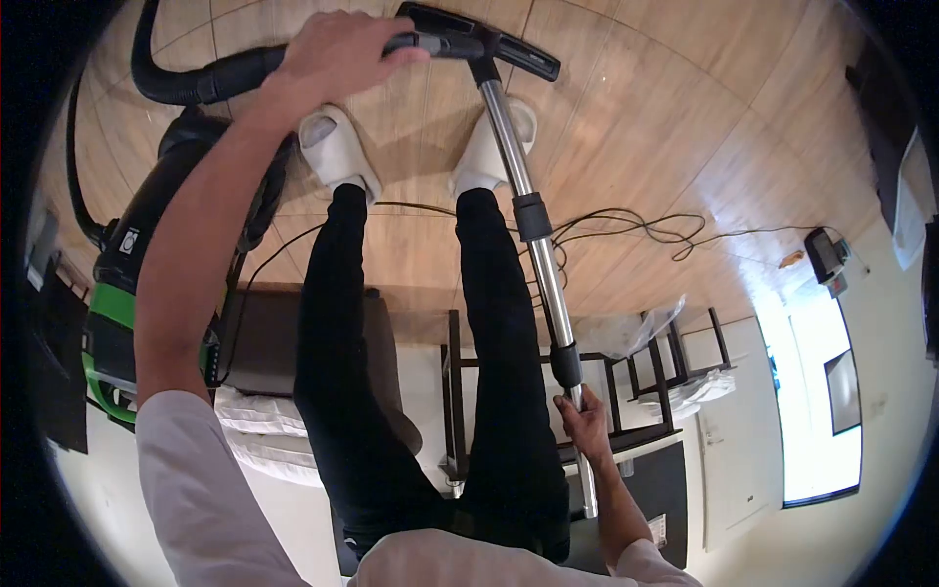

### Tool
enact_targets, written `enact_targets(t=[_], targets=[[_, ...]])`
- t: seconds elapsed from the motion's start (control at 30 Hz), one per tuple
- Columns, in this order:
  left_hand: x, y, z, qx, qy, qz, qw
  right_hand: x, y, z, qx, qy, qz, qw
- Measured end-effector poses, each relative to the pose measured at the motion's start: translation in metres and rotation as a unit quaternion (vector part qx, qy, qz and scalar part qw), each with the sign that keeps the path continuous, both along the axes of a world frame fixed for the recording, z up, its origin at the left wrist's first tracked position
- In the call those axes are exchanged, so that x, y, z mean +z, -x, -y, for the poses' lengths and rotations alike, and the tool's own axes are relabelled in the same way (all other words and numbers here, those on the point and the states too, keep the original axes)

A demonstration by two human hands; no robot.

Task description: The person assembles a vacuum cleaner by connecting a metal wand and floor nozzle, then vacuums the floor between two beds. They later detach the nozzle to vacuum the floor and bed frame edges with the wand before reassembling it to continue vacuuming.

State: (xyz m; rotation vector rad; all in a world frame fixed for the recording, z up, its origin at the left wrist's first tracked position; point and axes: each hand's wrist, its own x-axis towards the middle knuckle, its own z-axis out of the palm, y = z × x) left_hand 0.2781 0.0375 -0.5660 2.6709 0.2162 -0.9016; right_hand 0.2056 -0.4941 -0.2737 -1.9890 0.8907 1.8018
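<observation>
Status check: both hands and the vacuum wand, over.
Left hand gripping hose end at floor nozzle. Right hand closed on metal wand. Loose cable on floor beside wand.

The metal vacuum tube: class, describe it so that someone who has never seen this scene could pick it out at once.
Start at the wooden floor and find the person's two white slippers. Beside the black trousers a long tube runs from the black floor nozzle to the right hand gripping it. Unlike the black ribbed hose near the left hand, it is straight, rigid and shiny silver with black collars.
</observation>
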Motion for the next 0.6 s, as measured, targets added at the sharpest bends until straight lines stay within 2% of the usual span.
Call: enact_targets(t=[0.07,0.13,0.2,0.23,0.27,0.3,0.33,0.37,0.4,0.47,0.5,0.53,0.57,0.6], targets=[[0.007,0.015,0.013,-0.012,0.046,0.036,0.998,-0.001,-0.003,-0.007,-0.007,0.015,-0.003,1.0],[0.014,0.02,0.017,-0.008,0.07,0.045,0.997,-0.004,-0.003,-0.005,0.068,0.011,0.017,0.997],[0.022,0.014,0.022,-0.017,0.106,-0.052,0.993,-0.006,-0.003,0.001,0.085,0.026,0.001,0.996],[-0.004,0.027,0.019,-0.009,0.092,0.015,0.996,-0.004,-0.006,-0.002,0.058,0.014,0.003,0.998],[-0.02,0.029,0.015,-0.007,0.093,0.013,0.996,0.0,-0.008,-0.004,0.031,0.002,0.004,1.0],[-0.034,0.029,0.01,0.022,0.038,0.049,0.998,0.002,-0.008,-0.002,0.032,0.003,0.002,0.999],[-0.034,0.025,0.008,0.049,-0.018,0.087,0.995,0.002,-0.007,0.002,-0.017,-0.004,-0.029,0.999],[-0.032,0.021,0.01,0.061,-0.02,0.012,0.998,0.002,-0.01,0.006,-0.064,-0.014,-0.057,0.996],[-0.029,0.022,0.014,0.065,-0.024,0.016,0.997,0.004,-0.015,0.008,-0.098,-0.051,-0.097,0.989],[-0.017,0.03,0.033,0.027,0.059,-0.015,0.998,0.01,-0.026,0.008,-0.352,-0.107,-0.194,0.909],[-0.022,0.042,0.043,0.019,0.062,0.043,0.997,0.013,-0.025,0.012,-0.351,-0.103,-0.195,0.91],[-0.028,0.049,0.051,0.02,0.065,0.039,0.997,0.015,-0.024,0.017,-0.461,-0.139,-0.231,0.845],[-0.035,0.052,0.057,0.032,0.055,0.097,0.993,0.017,-0.023,0.019,-0.563,-0.173,-0.262,0.765],[-0.042,0.052,0.06,0.044,0.045,0.157,0.986,0.02,-0.022,0.018,-0.561,-0.171,-0.262,0.766]])
